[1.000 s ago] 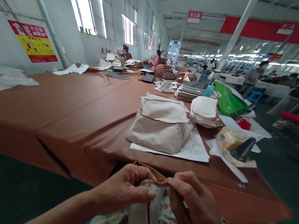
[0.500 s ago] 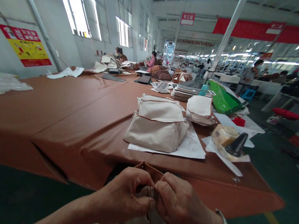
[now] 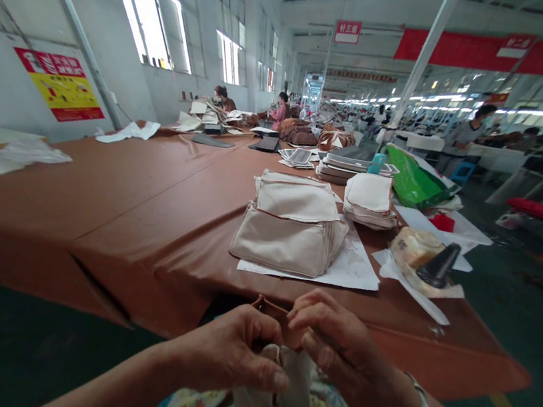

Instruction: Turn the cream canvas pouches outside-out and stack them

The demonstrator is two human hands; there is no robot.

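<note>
One cream piece (image 3: 294, 395) between left hand (image 3: 234, 346), pinching it, and right hand (image 3: 348, 356), curled, its grip unclear

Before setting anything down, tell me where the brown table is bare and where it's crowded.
The widest bare patch on the brown table lies between the plastic wrap and the cream pile, with a white scrap behind. A narrow strip borders the white sheet's front edge. The right side is crowded: smaller stack, green bag, black cone.

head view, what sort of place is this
Likely a sewing or leather-goods workshop: stacked cream pieces, a long brown-covered table, and a person in pink near heaps of brown material.
</note>
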